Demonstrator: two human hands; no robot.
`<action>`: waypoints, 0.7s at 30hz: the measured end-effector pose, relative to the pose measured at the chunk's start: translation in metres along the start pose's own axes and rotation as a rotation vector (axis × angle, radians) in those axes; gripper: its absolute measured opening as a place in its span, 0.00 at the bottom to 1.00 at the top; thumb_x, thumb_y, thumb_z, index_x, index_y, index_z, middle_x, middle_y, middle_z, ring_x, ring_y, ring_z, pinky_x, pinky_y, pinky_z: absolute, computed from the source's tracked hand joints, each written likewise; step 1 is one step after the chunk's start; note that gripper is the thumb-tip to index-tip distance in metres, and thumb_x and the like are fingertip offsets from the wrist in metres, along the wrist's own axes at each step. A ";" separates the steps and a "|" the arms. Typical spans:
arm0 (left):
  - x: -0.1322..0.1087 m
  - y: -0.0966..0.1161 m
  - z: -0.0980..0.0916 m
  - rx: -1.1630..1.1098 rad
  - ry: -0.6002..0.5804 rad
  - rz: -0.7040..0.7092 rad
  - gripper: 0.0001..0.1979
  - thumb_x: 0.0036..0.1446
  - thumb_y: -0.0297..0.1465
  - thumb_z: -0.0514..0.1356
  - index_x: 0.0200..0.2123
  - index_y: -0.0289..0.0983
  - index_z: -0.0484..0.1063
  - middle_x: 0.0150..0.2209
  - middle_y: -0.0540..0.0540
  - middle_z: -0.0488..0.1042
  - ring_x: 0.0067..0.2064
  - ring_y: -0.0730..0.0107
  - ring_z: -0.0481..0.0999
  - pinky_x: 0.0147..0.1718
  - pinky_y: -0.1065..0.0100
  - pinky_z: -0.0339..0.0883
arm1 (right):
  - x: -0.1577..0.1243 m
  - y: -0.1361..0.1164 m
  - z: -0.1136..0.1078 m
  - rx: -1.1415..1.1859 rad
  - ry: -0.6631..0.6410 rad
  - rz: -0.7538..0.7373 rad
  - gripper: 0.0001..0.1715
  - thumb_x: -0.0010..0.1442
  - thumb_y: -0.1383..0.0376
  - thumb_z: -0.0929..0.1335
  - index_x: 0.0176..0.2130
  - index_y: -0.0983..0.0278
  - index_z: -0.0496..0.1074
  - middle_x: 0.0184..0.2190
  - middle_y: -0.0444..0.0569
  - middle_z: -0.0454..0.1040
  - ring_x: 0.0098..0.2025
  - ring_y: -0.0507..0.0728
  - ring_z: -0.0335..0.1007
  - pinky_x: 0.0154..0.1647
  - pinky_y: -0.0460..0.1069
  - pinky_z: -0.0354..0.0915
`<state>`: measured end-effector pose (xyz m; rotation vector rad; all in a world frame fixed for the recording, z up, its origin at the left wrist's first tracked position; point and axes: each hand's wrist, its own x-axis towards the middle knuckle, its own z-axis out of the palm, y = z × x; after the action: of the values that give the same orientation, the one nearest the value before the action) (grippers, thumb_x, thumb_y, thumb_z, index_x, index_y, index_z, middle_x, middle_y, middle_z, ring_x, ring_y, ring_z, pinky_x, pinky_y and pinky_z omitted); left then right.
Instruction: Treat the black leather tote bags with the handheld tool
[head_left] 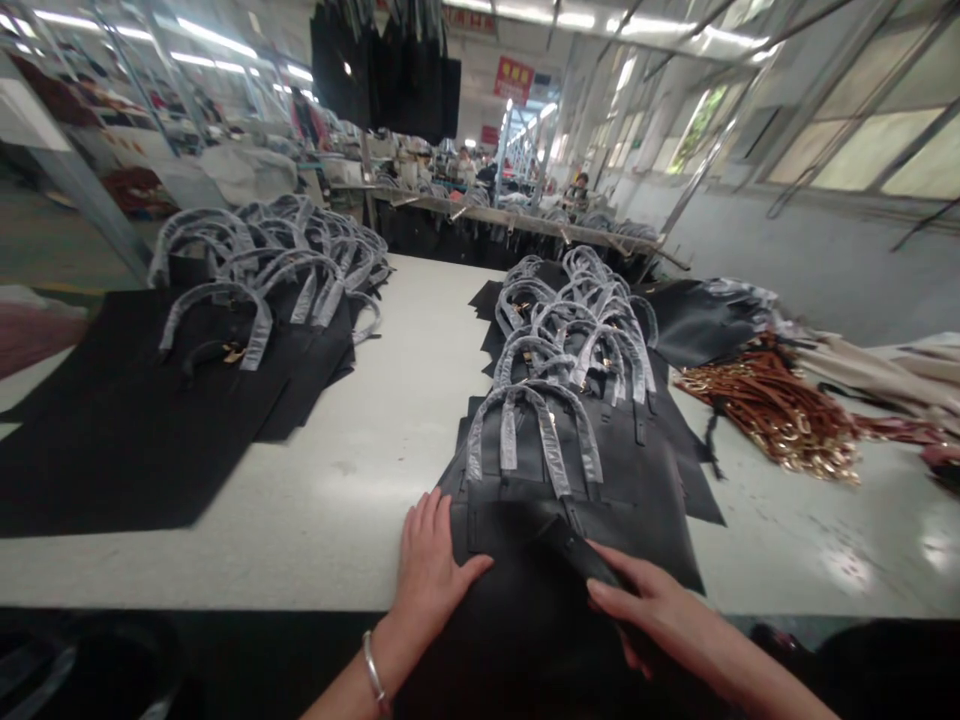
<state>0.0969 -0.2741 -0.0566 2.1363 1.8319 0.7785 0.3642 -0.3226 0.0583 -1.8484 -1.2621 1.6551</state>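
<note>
A black handbag lies at the front of the table, its near part hanging over the edge towards me. My left hand rests on its left border, thumb stretched across the black surface and fingers extended forward. On the other side, my right hand is closed around a folded-up edge of the bag, thumb on top and other fingers partly hidden beneath. Two handles in clear plastic wrap arch away beyond my hands. Behind them, more black bags with wrapped handles overlap in a row.
Another overlapping pile of black bags covers the left of the white table. Brown straps with gold-coloured metal clips lie in a heap at right, beside beige material. Black pieces hang overhead. A person is far behind.
</note>
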 end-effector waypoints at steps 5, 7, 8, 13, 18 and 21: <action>0.010 -0.004 0.000 -0.031 -0.111 0.031 0.42 0.43 0.45 0.68 0.57 0.32 0.60 0.61 0.34 0.61 0.64 0.44 0.53 0.63 0.46 0.47 | 0.018 -0.003 0.016 -0.089 0.005 -0.023 0.39 0.59 0.54 0.66 0.64 0.67 0.56 0.16 0.41 0.70 0.14 0.52 0.66 0.12 0.42 0.61; 0.011 -0.002 -0.002 -0.049 -0.115 0.033 0.41 0.42 0.44 0.69 0.56 0.33 0.61 0.61 0.34 0.62 0.64 0.44 0.54 0.63 0.45 0.46 | 0.025 -0.006 0.020 -0.134 0.054 -0.077 0.39 0.60 0.54 0.65 0.64 0.67 0.56 0.13 0.39 0.68 0.14 0.52 0.65 0.13 0.43 0.61; 0.012 0.000 -0.003 -0.059 -0.113 0.034 0.40 0.42 0.44 0.69 0.56 0.33 0.62 0.60 0.34 0.62 0.64 0.45 0.55 0.62 0.44 0.45 | 0.027 -0.008 0.023 -0.148 0.091 -0.123 0.38 0.60 0.54 0.65 0.65 0.66 0.56 0.13 0.39 0.68 0.15 0.52 0.66 0.14 0.43 0.62; 0.015 0.005 -0.009 -0.136 -0.091 0.023 0.39 0.37 0.40 0.72 0.51 0.33 0.65 0.54 0.36 0.67 0.57 0.47 0.63 0.59 0.46 0.51 | 0.026 -0.028 0.030 -0.185 0.222 -0.327 0.41 0.60 0.51 0.66 0.66 0.62 0.53 0.15 0.38 0.70 0.19 0.53 0.69 0.21 0.45 0.65; 0.023 0.000 -0.016 -0.538 -0.213 -0.103 0.17 0.43 0.28 0.65 0.40 0.36 0.72 0.42 0.44 0.74 0.45 0.57 0.72 0.48 0.57 0.64 | 0.020 -0.036 0.043 -0.141 -0.011 -0.238 0.43 0.57 0.53 0.67 0.66 0.65 0.54 0.20 0.41 0.71 0.17 0.52 0.66 0.16 0.44 0.61; 0.025 -0.008 -0.010 -0.880 -0.318 -0.219 0.16 0.43 0.23 0.58 0.38 0.35 0.73 0.38 0.44 0.76 0.41 0.61 0.75 0.45 0.63 0.65 | 0.029 -0.032 0.053 -0.159 -0.100 -0.241 0.42 0.53 0.54 0.68 0.63 0.65 0.60 0.28 0.46 0.76 0.21 0.53 0.70 0.19 0.44 0.64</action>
<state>0.0866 -0.2496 -0.0457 1.3682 1.1952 0.8982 0.3006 -0.2976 0.0516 -1.6383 -1.6309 1.5726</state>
